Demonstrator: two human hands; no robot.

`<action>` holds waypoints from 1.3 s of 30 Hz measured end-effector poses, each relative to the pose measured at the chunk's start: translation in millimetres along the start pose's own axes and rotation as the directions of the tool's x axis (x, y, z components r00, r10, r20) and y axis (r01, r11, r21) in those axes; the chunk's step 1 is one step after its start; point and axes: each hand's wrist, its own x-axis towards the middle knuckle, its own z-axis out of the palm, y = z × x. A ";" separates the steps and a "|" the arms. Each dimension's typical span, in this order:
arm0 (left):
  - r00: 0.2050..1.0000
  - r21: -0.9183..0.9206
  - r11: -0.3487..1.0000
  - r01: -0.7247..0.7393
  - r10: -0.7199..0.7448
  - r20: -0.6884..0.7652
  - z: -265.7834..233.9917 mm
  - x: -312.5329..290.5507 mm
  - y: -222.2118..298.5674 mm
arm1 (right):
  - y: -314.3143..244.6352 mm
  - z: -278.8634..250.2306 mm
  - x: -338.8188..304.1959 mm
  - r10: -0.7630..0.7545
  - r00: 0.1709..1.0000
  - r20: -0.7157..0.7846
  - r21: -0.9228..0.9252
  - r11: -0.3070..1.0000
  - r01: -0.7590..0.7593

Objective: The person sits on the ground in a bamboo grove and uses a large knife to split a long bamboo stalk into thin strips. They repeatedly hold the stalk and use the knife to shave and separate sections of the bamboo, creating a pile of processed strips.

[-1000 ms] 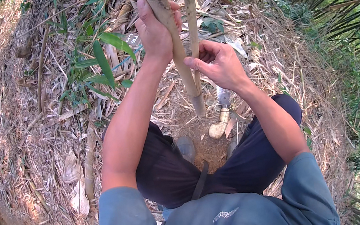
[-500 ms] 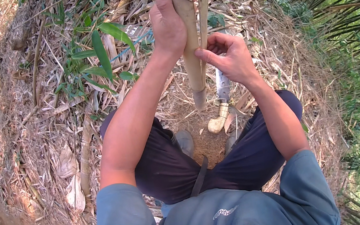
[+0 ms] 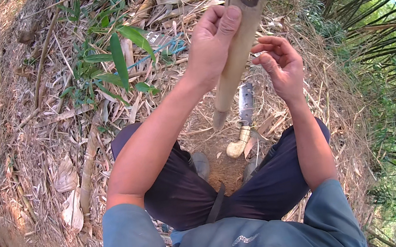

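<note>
My left hand [image 3: 216, 42] is closed round a tan, tapered piece of wood or bamboo [image 3: 235, 70]. The piece slants, its narrow tip pointing down towards my feet and its dark-edged, notched end up at the top right. To the right of it is my right hand [image 3: 284, 67], fingers loosely bent and apart from the thumb, with nothing visible in them. Below, a knife with a grey blade [image 3: 245, 104] and a pale, hooked handle [image 3: 239, 144] lies on the ground between my knees.
Dry leaves and straw [image 3: 60, 131] cover the slope around me. Green leafy shoots [image 3: 118, 58] grow at the left, near a thin blue cord [image 3: 172, 46] and a dark printed scrap [image 3: 155, 37]. Long dark stems [image 3: 372, 5] stand at the right. My shoes [image 3: 201, 166] rest on bare soil.
The right hand has come off the tan piece and moved right and slightly down. My left hand has shifted right and tilted the piece, so its notched end leans right.
</note>
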 end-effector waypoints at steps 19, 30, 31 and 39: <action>0.992 0.191 0.975 0.111 -0.121 0.041 -5.4 -8.4 28.6 | -3.8 29.0 -0.7 0.110 0.960 0.258 -0.114 0.990 -0.082; 0.980 0.376 0.922 0.092 -0.152 0.132 -23.2 -1.9 34.8 | 5.7 20.8 9.7 0.070 0.946 0.317 -0.073 0.996 -0.049; 0.981 0.390 0.917 0.083 -0.145 0.132 -23.3 -2.0 35.4 | 5.4 21.6 9.0 0.073 0.946 0.317 -0.083 0.995 -0.049; 0.985 0.332 0.943 0.013 -0.070 0.160 -29.3 -9.3 40.9 | 17.3 34.0 0.7 -0.101 0.965 0.240 0.066 0.994 0.088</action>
